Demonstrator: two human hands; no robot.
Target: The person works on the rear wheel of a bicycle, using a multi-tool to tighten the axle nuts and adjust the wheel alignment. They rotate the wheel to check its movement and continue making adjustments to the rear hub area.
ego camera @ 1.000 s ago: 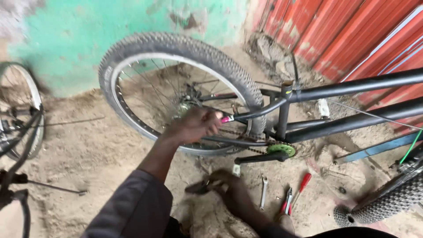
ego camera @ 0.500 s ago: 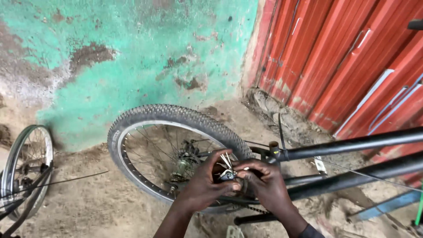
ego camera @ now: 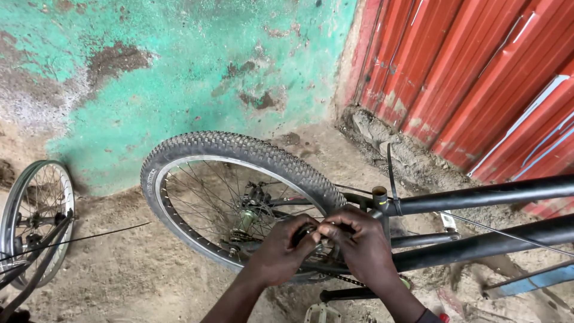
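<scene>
Both hands are in close over the bicycle's rear end, near the middle of the scene. The left hand [ego camera: 281,251] is curled, fingers bent down around a small dark part [ego camera: 306,233] beside the frame; the right hand [ego camera: 359,245] meets it from the right, fingertips pinched on the same spot. Just what the part is, I cannot tell, as the fingers cover most of it. The hands are touching each other, just right of the rear wheel [ego camera: 239,197], whose knobby tyre arcs above and left of them, with the hub [ego camera: 245,218] just left of the left hand. The black frame tubes [ego camera: 478,194] run off to the right. Far left, a second bare-rimmed wheel [ego camera: 36,221] stands on the sandy ground [ego camera: 119,263]. Behind, a green wall [ego camera: 179,72] and red corrugated sheet [ego camera: 478,78].
</scene>
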